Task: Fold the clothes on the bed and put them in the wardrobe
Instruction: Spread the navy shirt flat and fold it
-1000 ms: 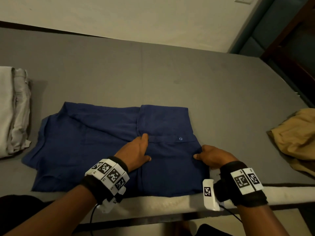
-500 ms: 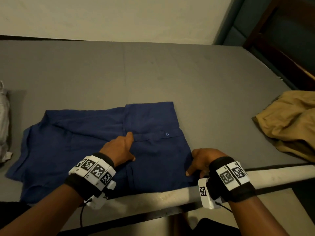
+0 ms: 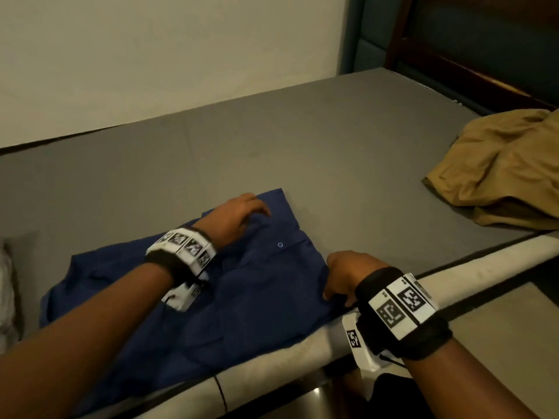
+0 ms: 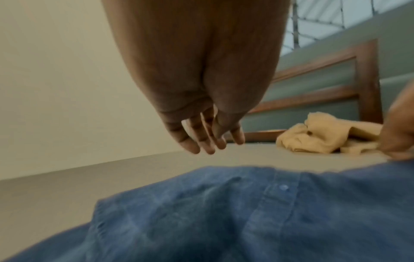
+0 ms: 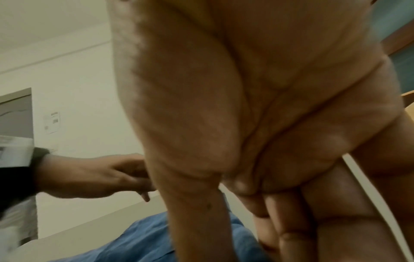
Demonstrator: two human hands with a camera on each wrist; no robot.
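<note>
— Whereabouts of the work?

— Blue shirt point(image 3: 266, 285), partly folded, flat on the bed point(image 3: 272, 152), hem just beside the near edge.

— And each grip?

— Left grip point(image 3: 239, 216) hanging relaxed over the far fold, fingers point(image 4: 201, 140) straight, holding nothing. Right grip point(image 3: 344, 273) curled at the shirt's right-hand edge, pinching cloth by the look of it.

— Handling?

— Probably light, thin and limp, with no stiffness to keep a fold. Likely to sag and slide open if lifted by one corner. Better taken at both ends of the right-hand edge and carried over low, then pressed flat. Once compact, better scooped from under with flat palms. Strip by the button point(image 3: 280, 244) probably firmer, so a fair line to fold along.

— Room to move?

— Plenty of bare mattress beyond and to the right. Tan garment point(image 3: 499, 176) well apart, crumpled, not yet folded. Pale cloth point(image 3: 6, 282) at the left border, too little showing to name. Tight on the near side, so safer to fold sideways or away, never toward the drop.
</note>
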